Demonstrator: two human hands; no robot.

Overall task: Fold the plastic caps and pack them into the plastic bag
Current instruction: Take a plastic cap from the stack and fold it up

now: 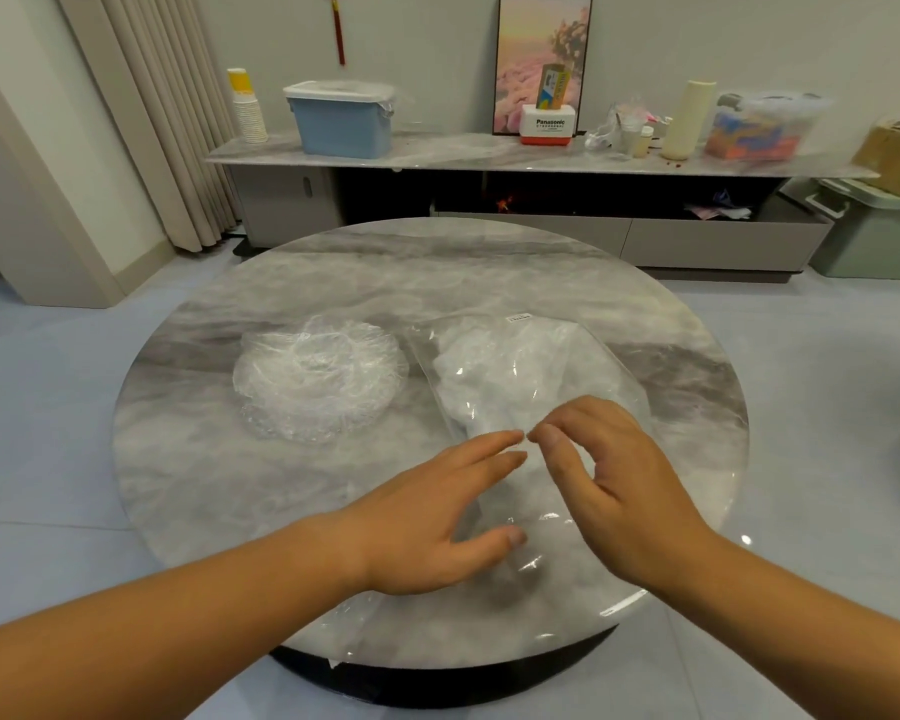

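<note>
A round grey marble-patterned table (178, 459) filled the middle of the view. On its left half lay a loose pile of clear crinkled plastic caps (318, 376), roughly circular and flattened, well apart from both hands. Just beside it, to the right, a long clear plastic bag (541, 517) lay flat, running from the far middle of the table toward the near edge, with a small white label (519, 317) at its far end. A white crumpled mass of packed caps (489, 371) showed through the film in the bag's far part.

Both hands were over the bag's near part. The left hand (427, 522) was released, fingers straight and stretched toward the right, the thumb spread and resting on the film. The right hand (619, 480) had its fingers curled downward, the foremost fingertip almost meeting the left hand's fingertips (whether it pinched the thin film could not be told).

Behind the table stood a long low grey sideboard (489, 155). It carried a stack of white paper cups (248, 109), a pale blue lidded plastic box (341, 122), a white and red Panasonic carton (547, 124) and a tall cream cylinder (689, 119). A framed pink-toned picture (541, 44) leaned on the wall. Beige curtains (162, 122) hung at the left, and a pale green storage bin (874, 231) sat at the right.
</note>
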